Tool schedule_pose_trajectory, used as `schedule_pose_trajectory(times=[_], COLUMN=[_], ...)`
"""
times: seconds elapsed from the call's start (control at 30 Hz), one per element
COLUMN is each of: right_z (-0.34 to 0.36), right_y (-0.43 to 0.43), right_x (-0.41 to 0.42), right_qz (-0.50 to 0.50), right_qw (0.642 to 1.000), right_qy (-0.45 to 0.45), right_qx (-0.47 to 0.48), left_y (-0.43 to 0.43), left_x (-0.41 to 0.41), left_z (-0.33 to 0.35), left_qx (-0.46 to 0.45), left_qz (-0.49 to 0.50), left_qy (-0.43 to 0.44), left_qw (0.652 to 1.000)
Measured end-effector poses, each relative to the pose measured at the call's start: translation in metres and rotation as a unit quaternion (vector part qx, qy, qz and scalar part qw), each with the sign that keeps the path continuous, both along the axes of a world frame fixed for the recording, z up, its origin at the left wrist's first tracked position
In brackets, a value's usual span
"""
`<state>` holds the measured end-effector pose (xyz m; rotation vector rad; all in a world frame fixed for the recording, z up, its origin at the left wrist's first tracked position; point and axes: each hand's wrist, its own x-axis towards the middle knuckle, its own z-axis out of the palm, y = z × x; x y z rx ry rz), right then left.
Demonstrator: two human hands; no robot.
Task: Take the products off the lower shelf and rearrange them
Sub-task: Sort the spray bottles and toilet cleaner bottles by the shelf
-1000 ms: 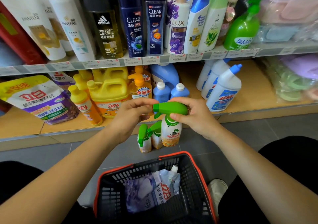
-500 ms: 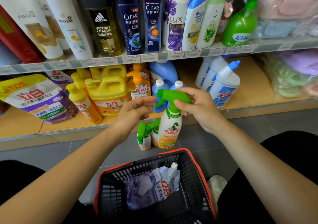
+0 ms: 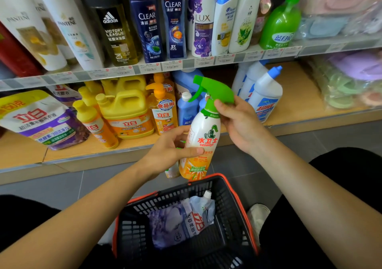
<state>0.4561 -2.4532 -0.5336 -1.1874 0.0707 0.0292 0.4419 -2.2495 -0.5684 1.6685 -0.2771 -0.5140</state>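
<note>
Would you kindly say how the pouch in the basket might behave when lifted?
The pouch looks creased and slumped, so it would probably sag, not stay stiff. Its glossy film may be slippery. Lying flat in the basket, it seems unlikely to roll.

Green-capped spray bottle (image 3: 203, 136) pinched between left hand (image 3: 169, 150) and right hand (image 3: 237, 121), above black basket (image 3: 237, 198).

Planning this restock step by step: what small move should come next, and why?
Probably carry the white-and-orange spray bottle with the green trigger rightward and stand it on a bare patch of the lower wooden shelf. The right hand has a grip on its neck, the left hand on its body, and it is nearly upright, off the shelf, above the black plastic basket.
</note>
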Motion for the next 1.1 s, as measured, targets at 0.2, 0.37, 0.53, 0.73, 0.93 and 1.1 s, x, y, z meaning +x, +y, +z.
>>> schedule_pose_trajectory(times=[0.2, 0.37, 0.53, 0.73, 0.93, 1.1], right_z=[-0.001, 0.004, 0.003, -0.004, -0.006, -0.003], right_y=[0.008, 0.001, 0.001, 0.006, 0.009, 0.009], right_x=[-0.005, -0.006, -0.003, -0.001, 0.001, 0.002], right_qz=[0.075, 0.139, 0.121, 0.035, -0.018, -0.045], right_qw=[0.994, 0.984, 0.989, 0.995, 0.993, 0.988], right_qy=[0.037, 0.033, 0.039, 0.091, 0.113, 0.133], right_qx=[0.066, 0.103, 0.073, 0.015, -0.030, -0.065], left_y=[-0.003, -0.002, -0.003, -0.008, -0.011, -0.015], left_x=[-0.006, -0.010, -0.010, -0.010, -0.009, -0.009], left_z=[0.005, 0.007, 0.005, 0.004, 0.002, 0.004], left_qx=[-0.066, -0.125, -0.125, -0.073, -0.040, -0.039], left_qz=[-0.076, -0.107, -0.087, -0.038, -0.007, 0.003], left_qy=[0.084, 0.139, 0.132, 0.095, 0.087, 0.088], left_qw=[0.991, 0.976, 0.979, 0.992, 0.995, 0.995])
